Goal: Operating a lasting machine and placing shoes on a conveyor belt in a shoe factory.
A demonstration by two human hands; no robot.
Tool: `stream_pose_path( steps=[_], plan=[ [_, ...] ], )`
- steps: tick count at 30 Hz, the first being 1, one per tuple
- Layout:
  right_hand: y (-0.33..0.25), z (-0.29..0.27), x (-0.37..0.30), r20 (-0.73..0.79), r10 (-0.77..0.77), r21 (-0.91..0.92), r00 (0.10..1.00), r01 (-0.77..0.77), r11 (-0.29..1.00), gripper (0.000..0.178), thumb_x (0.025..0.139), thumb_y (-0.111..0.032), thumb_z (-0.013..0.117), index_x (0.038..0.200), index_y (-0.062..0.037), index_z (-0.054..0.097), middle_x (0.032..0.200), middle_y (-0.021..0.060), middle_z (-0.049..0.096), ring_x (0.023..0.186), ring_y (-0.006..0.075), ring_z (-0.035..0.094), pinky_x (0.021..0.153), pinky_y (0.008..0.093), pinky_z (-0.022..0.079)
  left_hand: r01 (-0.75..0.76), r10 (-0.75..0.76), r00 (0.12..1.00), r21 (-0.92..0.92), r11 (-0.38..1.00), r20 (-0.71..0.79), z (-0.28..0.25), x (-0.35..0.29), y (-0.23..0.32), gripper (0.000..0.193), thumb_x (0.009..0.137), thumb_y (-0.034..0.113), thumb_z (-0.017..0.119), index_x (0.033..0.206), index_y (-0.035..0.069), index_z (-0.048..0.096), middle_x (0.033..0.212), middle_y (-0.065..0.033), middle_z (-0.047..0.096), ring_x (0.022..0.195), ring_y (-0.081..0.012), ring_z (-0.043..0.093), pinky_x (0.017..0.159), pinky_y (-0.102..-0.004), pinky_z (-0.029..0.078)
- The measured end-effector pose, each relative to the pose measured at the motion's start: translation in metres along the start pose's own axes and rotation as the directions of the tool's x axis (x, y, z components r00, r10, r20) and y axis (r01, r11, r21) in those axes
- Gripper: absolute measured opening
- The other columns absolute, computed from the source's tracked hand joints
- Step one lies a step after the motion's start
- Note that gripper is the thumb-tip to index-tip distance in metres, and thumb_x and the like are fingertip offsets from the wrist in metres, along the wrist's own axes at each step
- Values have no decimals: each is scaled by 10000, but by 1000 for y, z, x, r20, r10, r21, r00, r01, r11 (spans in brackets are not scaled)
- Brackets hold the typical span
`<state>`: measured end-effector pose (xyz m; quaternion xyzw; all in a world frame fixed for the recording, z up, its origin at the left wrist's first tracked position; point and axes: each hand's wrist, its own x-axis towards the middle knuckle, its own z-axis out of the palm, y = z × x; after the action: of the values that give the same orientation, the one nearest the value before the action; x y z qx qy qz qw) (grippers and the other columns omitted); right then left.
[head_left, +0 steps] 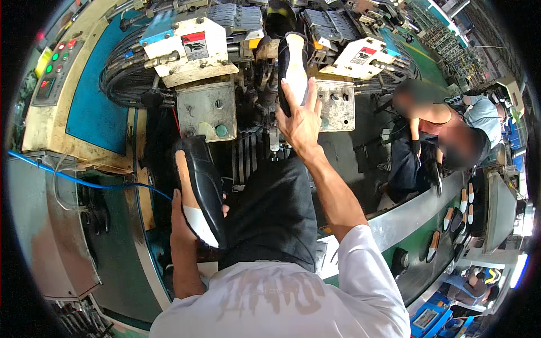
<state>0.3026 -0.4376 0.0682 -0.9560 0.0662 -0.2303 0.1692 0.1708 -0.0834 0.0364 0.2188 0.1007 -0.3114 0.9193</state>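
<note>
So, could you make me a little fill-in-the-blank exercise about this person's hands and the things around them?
1. The left hand holds a shoe whose upper is ____.
2. The hand touching the other shoe at the machine is the person's ____ one.
3. The bright hose at the picture's left is ____.
4. The large round button low on the left metal panel is ____.

Missing words: black; right; blue; green.

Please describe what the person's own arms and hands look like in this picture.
Both the left hand and right hand are bare, with no gloves, and the left is partly hidden. No watch or bracelet shows on the right wrist. The forearms are uncovered below the short, loose, plain white sleeves of a white shirt bearing a faded brownish print.
</note>
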Motion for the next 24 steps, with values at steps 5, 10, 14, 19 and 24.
stream_pose_path(
  steps=[5,10,14,19,24],
  plan=[
    [-1,5,-14,-3,-108,-52,994,108,993,805,905,-261,853,1631,-431,546,1772,330,212,1288,548,524,1064,589,565,7,21,983,148,989,-184,-27,-26,-7,884,1102,712,451,1586,-26,507,1291,-352,721,1024,-494,797,860,-567,694],
    [-11,10,5,67,-29,-148,997,39,988,855,900,-318,854,1660,-455,488,1775,351,195,1275,553,529,1042,586,574,43,3,969,182,982,-249,-22,-45,-19,893,1095,723,460,1597,-14,493,1304,-343,715,1072,-507,782,891,-585,681],
    [-21,5,0,166,-6,-167,986,34,985,861,903,-326,847,1673,-435,479,1776,361,186,1324,593,510,1119,614,524,49,-22,971,111,993,-237,-33,-68,-36,903,1091,733,464,1607,-8,473,1311,-339,706,1106,-530,764,923,-603,666],
    [2,18,0,-77,-251,-127,965,240,962,786,925,-270,800,1659,-222,523,1758,354,282,1584,567,339,1330,606,291,96,-41,928,133,986,-369,-32,-73,-51,885,1107,735,395,1636,27,443,1352,-343,684,1083,-549,762,907,-602,670],
    [1,23,30,-140,-322,-88,936,312,946,695,940,-211,736,1610,-135,566,1720,342,372,1608,515,346,1341,596,281,194,-105,905,179,965,-412,-28,-46,-45,849,1130,691,388,1646,18,428,1355,-325,695,1060,-514,782,846,-562,688]
  ],
)
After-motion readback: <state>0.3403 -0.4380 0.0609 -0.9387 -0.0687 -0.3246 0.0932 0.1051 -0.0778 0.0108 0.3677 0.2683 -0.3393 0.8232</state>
